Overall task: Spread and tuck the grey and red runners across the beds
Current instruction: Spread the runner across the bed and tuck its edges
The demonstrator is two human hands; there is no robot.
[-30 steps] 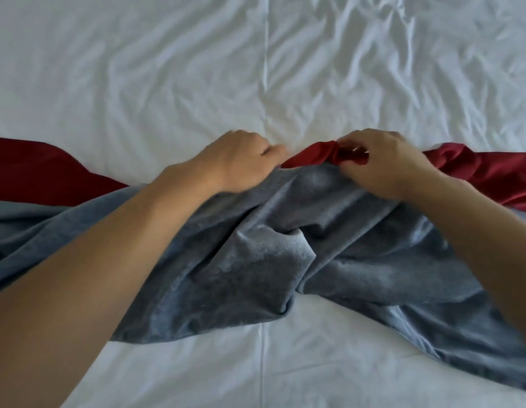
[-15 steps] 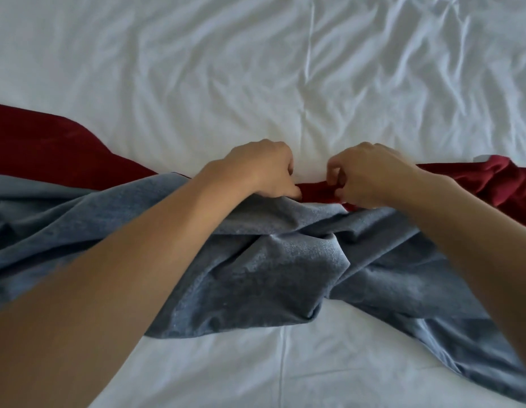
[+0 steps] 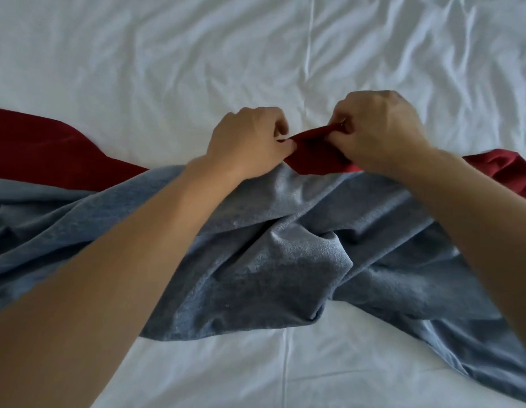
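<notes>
white bed (image 3: 138, 69), fingers (image 3: 288, 147) pinching red runner (image 3: 314, 160)

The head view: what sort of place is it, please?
Probably a hotel bedroom: two white-sheeted beds pushed together at a seam, with a red runner and a grey runner across them.

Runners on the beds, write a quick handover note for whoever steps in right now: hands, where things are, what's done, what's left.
Left hand and right hand both pinch the far edge of the red runner, close together near the seam between the white sheets.
The grey runner lies bunched and creased nearer the person, overlapping the red one.
Done: both runners laid across the beds.
Left: pull both flat, straighten them, tuck the ends.
</notes>
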